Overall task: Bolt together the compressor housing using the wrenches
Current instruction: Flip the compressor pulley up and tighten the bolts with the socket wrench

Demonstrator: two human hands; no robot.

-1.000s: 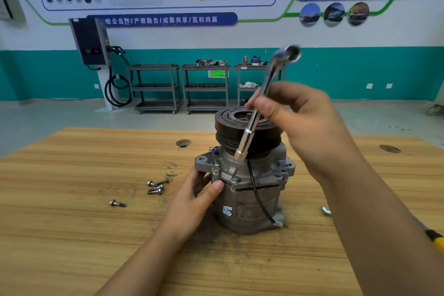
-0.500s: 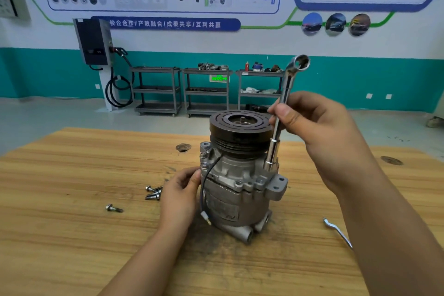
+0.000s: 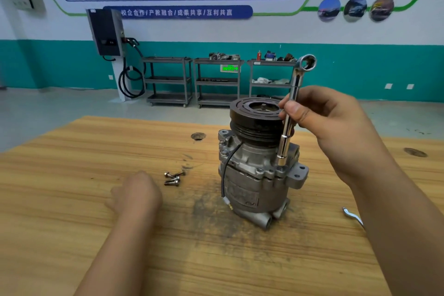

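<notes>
The grey compressor [image 3: 254, 180] stands upright on the wooden table [image 3: 72, 199], its black pulley [image 3: 254, 118] on top. My right hand [image 3: 329, 125] grips a chrome socket wrench [image 3: 292, 113] held nearly vertical, its lower socket end seated on a bolt at the housing flange on the right side. My left hand [image 3: 137, 192] hovers blurred above the table, left of the compressor and apart from it, just short of a few loose bolts [image 3: 173, 178]. Whether its fingers are curled cannot be made out.
Another wrench [image 3: 352, 216] lies on the table at the right, partly hidden by my right forearm. Two round holes [image 3: 198, 136] [image 3: 415, 152] are set in the tabletop. A dark grease smear spreads around the compressor's base. Metal shelving carts stand against the far wall.
My left hand has let go of the compressor housing and moved left toward the loose bolts. The compressor was turned, and the wrench stays on the flange bolt.
</notes>
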